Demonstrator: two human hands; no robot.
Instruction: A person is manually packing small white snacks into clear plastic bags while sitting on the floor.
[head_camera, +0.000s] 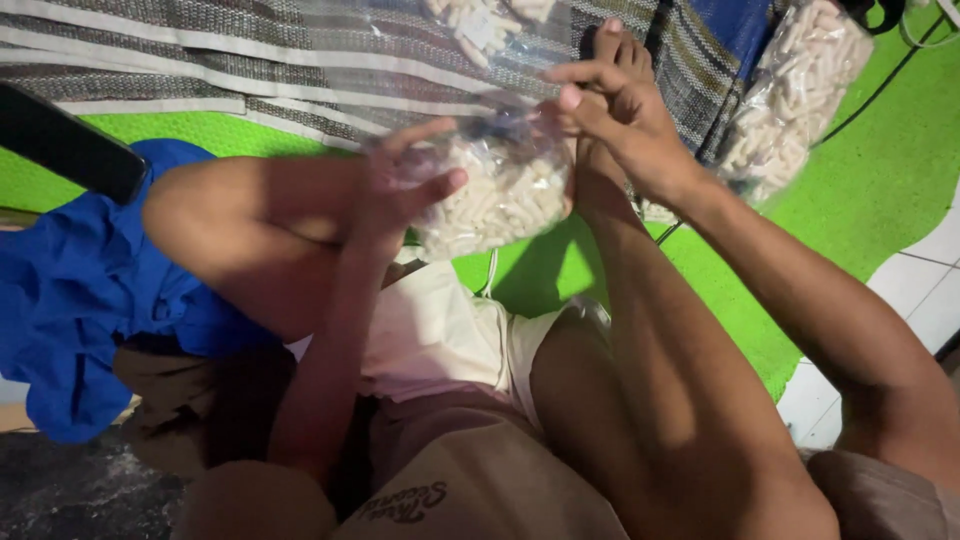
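Note:
A clear plastic bag (505, 190) full of pale stick-shaped snacks hangs between my hands above my bent legs. My left hand (400, 185) grips the bag's left side, thumb against the plastic and fingers behind it. Fingers pinched, my right hand (615, 115) holds the bag's twisted top at its upper right. My knees and pale shorts fill the lower part of the view.
Another filled clear bag (795, 95) of the same snacks stands at the upper right. More snacks in plastic (480, 25) lie at the top centre on a striped woven mat (250, 50). Bright green floor covering (860, 190), blue cloth (80, 290) at left, white tiles (930, 290) at right.

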